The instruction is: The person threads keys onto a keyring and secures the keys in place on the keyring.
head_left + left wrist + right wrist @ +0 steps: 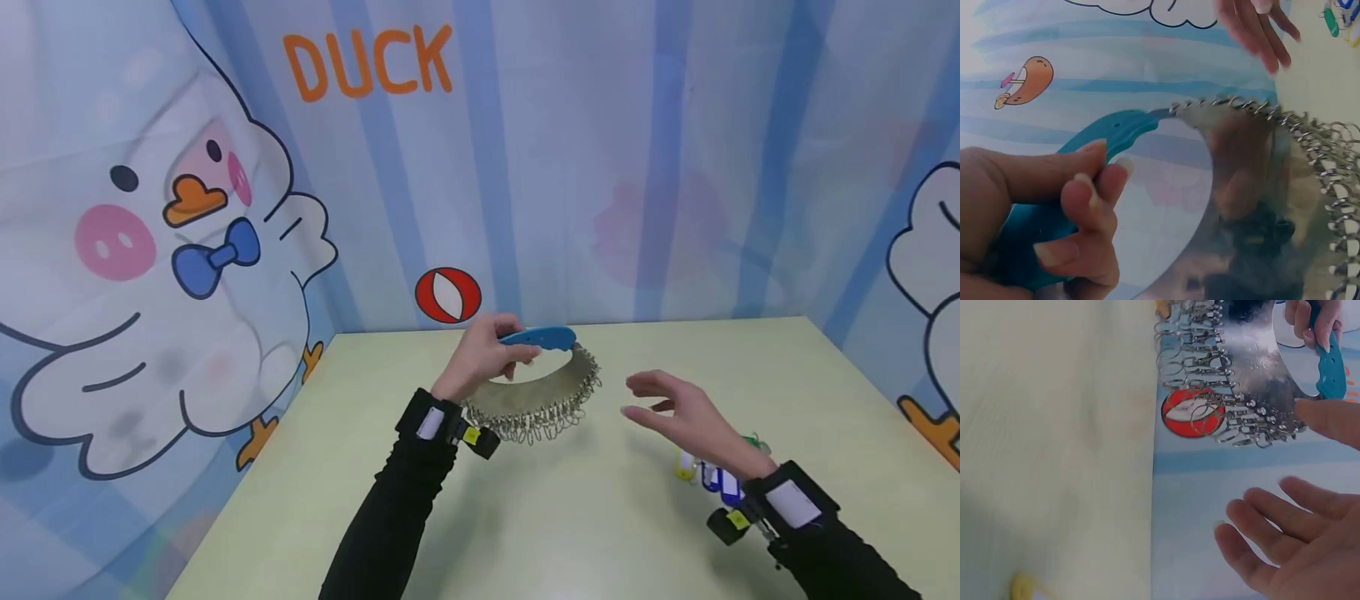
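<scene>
In the head view my left hand (486, 357) grips the blue handle (551, 337) of a curved metal band, holding it above the table. Many small metal clasps with split rings (546, 423) hang along the outer edge of the band (525, 395). In the left wrist view the fingers curl round the handle (1113, 130), and the shiny metal mirrors blurred shapes. My right hand (693, 421) is raised to the right of the band, apart from it, with nothing in it. Its loosely spread fingers (1285, 515) show in the right wrist view.
Several coloured key tags (729, 485) in yellow, blue and green lie on the pale table (585, 517), partly hidden by my right forearm. A printed cloth (555, 167) with a duck picture stands behind and at both sides of the table.
</scene>
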### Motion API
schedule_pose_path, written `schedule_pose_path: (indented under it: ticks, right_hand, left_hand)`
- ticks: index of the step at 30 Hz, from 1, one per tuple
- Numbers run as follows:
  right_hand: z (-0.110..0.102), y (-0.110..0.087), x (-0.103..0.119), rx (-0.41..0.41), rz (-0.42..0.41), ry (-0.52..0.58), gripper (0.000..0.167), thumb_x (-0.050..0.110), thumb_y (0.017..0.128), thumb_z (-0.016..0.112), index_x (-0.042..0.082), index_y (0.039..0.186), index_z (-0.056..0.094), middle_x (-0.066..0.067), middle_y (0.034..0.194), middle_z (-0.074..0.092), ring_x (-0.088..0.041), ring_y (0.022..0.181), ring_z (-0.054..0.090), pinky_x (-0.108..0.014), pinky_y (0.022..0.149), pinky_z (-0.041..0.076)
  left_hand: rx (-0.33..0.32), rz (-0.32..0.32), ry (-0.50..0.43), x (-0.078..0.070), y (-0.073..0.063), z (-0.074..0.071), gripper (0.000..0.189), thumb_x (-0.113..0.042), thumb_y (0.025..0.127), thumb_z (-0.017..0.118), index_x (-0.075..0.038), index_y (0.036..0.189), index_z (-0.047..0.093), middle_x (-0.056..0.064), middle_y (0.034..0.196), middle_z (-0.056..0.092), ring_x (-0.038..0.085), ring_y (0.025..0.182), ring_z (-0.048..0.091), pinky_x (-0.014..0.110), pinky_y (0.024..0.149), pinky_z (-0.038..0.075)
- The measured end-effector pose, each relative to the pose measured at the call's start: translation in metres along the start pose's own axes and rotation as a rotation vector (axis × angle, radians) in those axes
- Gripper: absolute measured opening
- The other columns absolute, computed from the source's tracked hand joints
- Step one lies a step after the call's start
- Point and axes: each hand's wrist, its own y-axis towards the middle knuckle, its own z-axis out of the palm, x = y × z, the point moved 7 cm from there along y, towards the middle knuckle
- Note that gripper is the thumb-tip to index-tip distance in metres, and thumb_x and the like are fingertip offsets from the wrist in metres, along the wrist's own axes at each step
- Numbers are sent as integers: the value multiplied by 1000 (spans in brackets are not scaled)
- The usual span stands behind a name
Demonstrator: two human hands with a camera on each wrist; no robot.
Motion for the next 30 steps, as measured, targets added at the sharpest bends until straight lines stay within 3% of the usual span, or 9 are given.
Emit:
schedule_pose_path:
  ticks: [5,8,12,17,24,30]
  right_hand:
    - [19,20,1,77,58,236,66,31,94,62,12,149,32,-19,145,45,-39,130,48,-51,100,45]
    - [28,28,3,116,92,367,55,30,95,60,13,143,41,-16,137,52,-33,123,54,-44,96,49]
    - [31,28,6,124,145,484,32,29,96,59,10,121,54,-7,113,61,-17,99,60,-32,86,50]
    - [23,24,6,113,171,575,22,26,97,57,12,113,50,8,104,64,-8,92,60,-26,82,50]
    - [15,24,-1,97,172,720,12,21,98,55,15,109,53,12,92,63,-6,84,56,-24,81,49]
    - [13,25,-10,45,151,618,23,20,95,60,15,117,58,14,98,70,-6,89,65,-22,84,53]
  left_hand:
    - [85,9,12,-9,3,0,11,-12,86,71,-3,90,67,13,75,65,17,50,51,27,52,45]
    - [143,9,-34,-12,3,4,11,-12,86,71,-3,92,68,7,72,64,17,51,48,27,51,42]
    - [199,24,-104,-15,1,10,11,-10,87,70,-1,93,67,4,70,64,17,51,44,26,50,39]
    - [215,11,-151,-14,-2,11,11,-8,87,69,0,94,67,4,71,64,18,51,42,26,49,37]
    - [207,30,-159,-16,1,10,11,-7,87,69,1,95,67,4,70,64,18,52,42,27,49,36]
    - [195,6,-161,-11,3,9,10,-7,87,69,1,94,67,4,71,65,17,52,41,27,50,36]
